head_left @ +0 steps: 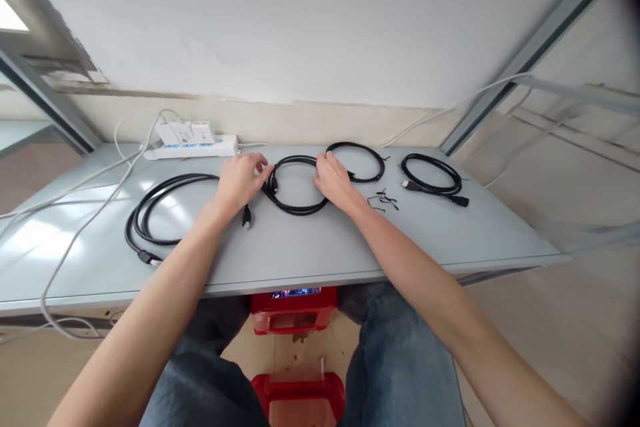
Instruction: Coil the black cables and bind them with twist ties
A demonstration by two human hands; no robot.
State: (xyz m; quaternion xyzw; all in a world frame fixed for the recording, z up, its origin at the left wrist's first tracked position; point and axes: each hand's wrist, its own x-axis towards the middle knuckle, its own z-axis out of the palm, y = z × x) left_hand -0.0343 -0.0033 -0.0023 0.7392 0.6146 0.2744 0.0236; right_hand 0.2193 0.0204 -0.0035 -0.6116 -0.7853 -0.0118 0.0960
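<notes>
A coiled black cable (300, 211) lies on the grey table between my hands, a dark connector (274, 183) showing inside its left side. My right hand (334, 179) is closed on the right side of this coil, its fingertips partly hidden. At the opposite side is my left hand (243, 179), its thumb reaching to the coil's edge and a gap showing between thumb and fingers. A larger loose black cable (145, 210) spreads out left of and under my left forearm. One plug (247, 216) shows just below my left wrist.
Behind my right hand lies a coiled cable (377, 157); farther right is another tied coil (435, 188) with its plugs. Short black ties (384, 200) lie near my right forearm. A white power strip (195, 148) with chargers stands at the back left, with white cords (95, 217) trailing.
</notes>
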